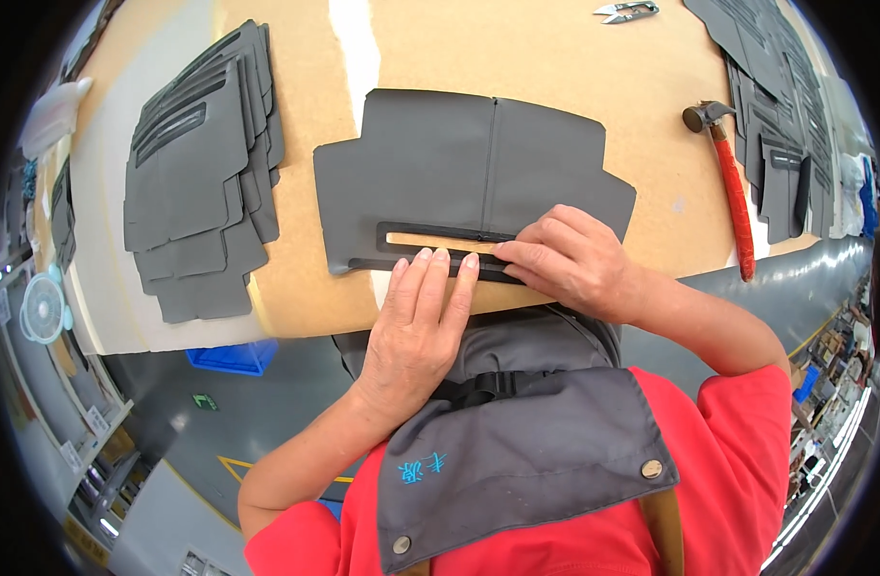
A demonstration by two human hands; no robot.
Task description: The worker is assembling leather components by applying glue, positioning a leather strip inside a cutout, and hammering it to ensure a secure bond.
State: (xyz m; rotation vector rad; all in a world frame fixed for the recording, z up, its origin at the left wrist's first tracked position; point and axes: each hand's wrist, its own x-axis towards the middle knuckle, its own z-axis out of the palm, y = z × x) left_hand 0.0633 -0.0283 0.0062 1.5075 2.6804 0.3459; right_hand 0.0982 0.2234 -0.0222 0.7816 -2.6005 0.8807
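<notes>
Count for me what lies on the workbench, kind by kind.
Stacks of grey cut pieces: 2, left and right
Grey slotted panel under both hands: 1
Red-handled hammer: 1
Thread snips: 1
Total: 5

Both forearms come up from the lower edge, bare below short red sleeves. The left hand [423, 312] lies flat, palm down, its fingers straight, close together and pointing away from the body. The right hand [570, 259] reaches in from the right with the wrist bent, fingers curled slightly and pressing down, its fingertips just beside the left fingertips.
</notes>
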